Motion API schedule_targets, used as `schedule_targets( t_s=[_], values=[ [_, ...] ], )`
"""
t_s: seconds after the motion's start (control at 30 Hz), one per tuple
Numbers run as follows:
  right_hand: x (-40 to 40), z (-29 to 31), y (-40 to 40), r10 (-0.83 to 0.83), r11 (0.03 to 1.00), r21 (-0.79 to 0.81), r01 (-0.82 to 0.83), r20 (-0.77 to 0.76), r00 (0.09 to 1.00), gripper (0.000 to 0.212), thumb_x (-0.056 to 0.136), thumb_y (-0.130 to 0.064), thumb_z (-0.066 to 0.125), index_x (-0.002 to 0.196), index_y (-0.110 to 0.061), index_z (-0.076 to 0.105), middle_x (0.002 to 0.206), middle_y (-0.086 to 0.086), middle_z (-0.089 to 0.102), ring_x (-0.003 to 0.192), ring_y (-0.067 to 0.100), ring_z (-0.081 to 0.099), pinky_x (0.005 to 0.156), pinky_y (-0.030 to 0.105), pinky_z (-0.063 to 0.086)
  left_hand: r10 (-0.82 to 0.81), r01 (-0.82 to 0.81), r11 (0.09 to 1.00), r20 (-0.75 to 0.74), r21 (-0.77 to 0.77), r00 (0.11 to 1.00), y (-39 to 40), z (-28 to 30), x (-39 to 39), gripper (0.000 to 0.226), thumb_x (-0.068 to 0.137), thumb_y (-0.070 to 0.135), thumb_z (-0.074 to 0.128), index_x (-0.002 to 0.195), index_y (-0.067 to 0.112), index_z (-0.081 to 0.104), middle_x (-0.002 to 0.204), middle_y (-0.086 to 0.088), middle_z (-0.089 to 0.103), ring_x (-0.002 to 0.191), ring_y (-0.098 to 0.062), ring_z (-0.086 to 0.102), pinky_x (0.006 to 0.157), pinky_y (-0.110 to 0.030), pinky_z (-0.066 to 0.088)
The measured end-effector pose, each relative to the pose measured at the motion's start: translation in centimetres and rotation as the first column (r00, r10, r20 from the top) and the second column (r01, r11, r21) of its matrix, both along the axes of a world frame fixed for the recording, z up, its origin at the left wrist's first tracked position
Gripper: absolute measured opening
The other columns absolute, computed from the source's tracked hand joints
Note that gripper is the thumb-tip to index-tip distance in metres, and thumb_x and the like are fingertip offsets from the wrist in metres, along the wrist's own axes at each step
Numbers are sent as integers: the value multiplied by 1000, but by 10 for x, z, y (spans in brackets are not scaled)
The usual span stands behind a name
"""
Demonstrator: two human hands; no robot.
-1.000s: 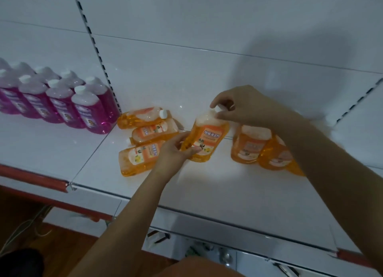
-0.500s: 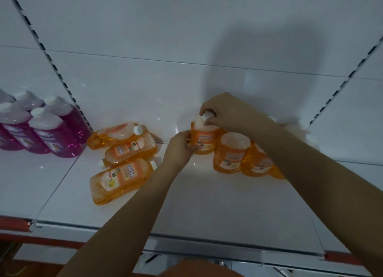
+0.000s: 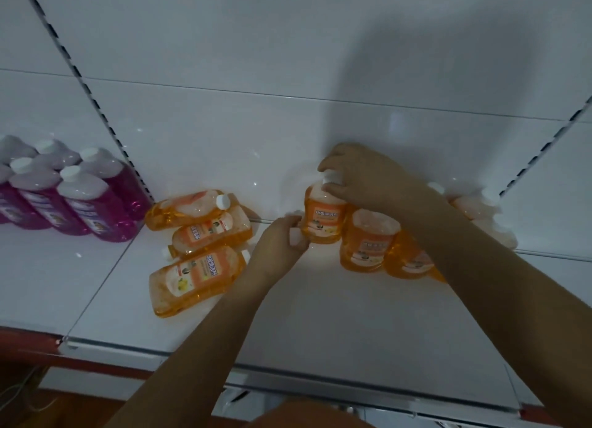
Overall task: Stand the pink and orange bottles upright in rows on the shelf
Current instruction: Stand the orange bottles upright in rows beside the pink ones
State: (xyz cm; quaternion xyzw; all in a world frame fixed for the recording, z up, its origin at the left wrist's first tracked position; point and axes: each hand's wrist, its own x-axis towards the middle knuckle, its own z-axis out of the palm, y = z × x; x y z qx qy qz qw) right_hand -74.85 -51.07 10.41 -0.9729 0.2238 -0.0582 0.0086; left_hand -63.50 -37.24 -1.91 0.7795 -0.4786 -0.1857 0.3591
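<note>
Orange bottle (image 3: pixel 323 217) stands upright at the back of the white shelf (image 3: pixel 320 315), held in both grips: the right hand (image 3: pixel 362 177) curls over its white cap, the left hand (image 3: pixel 282 238) clamps its lower left side. Just right of it stand two more upright orange bottles (image 3: pixel 368 240), touching, partly hidden by the right forearm. Left of the left hand, three orange bottles (image 3: pixel 198 251) lie flat in a loose pile. Farther left, past the slotted upright (image 3: pixel 93 97), pink bottles (image 3: pixel 80 200) stand in rows.
</note>
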Motion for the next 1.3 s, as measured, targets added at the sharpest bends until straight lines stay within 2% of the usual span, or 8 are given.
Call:
schedule_targets(
  t_s=[0.23,0.37,0.5,0.57,0.67,0.9,1.17,1.3],
  values=[
    [25,-4,51,153,975,103,-196,325,933,28,95,-36,55,118,-23,63,115,-5,62,101,11,58,85,33,49,118,-90,978,144,-188,983,122,-4,33,23,96,36,57,115,29,68,114,15,62,106,-1,56,90,-25,49],
    [57,-58,81,65,915,374,-150,230,971,26,94,-37,53,115,-25,63,107,-5,65,87,10,61,80,34,53,443,-419,896,244,-145,863,170,-24,66,40,90,38,65,126,22,60,125,0,54,118,-17,44,98,-35,44],
    [75,-112,92,55,839,541,-59,23,998,27,99,-36,46,119,-27,62,109,-8,63,93,13,60,80,28,47,401,-405,914,90,20,912,194,-46,78,81,81,47,75,148,21,37,144,-4,42,128,-18,43,101,-28,37],
    [80,-129,100,-10,717,697,30,-33,999,23,101,-35,44,114,-30,62,106,-3,65,95,19,63,79,30,50,378,-378,926,25,19,926,201,-51,78,92,75,47,80,149,22,33,144,-2,37,124,-13,47,102,-29,44],
    [87,-145,108,-201,353,929,110,-39,979,23,101,-33,48,115,-21,62,110,8,69,94,22,69,86,36,58,395,-396,916,33,66,918,205,-50,73,105,68,54,83,151,20,29,141,1,29,121,-17,51,97,-38,54],
    [85,-140,118,-379,68,996,51,-21,925,21,99,-24,55,116,-12,56,111,13,67,95,27,70,78,37,59,405,-408,909,48,82,913,205,-43,56,97,64,50,87,141,23,33,138,0,33,119,-17,51,91,-29,54],
    [75,-99,116,-309,464,871,-163,331,891,5,92,-31,63,97,-30,65,104,-3,71,96,17,69,82,37,58,252,-264,964,-423,32,870,209,-25,61,41,82,40,73,119,25,64,105,9,72,97,-9,70,84,-24,57],
    [61,-58,118,-73,725,664,-183,338,938,21,92,-26,64,113,-23,65,107,-7,68,99,6,63,81,11,46,214,-212,976,-451,55,867,185,-30,56,32,77,24,83,107,21,69,99,7,76,91,-5,72,86,-24,56]
  ],
)
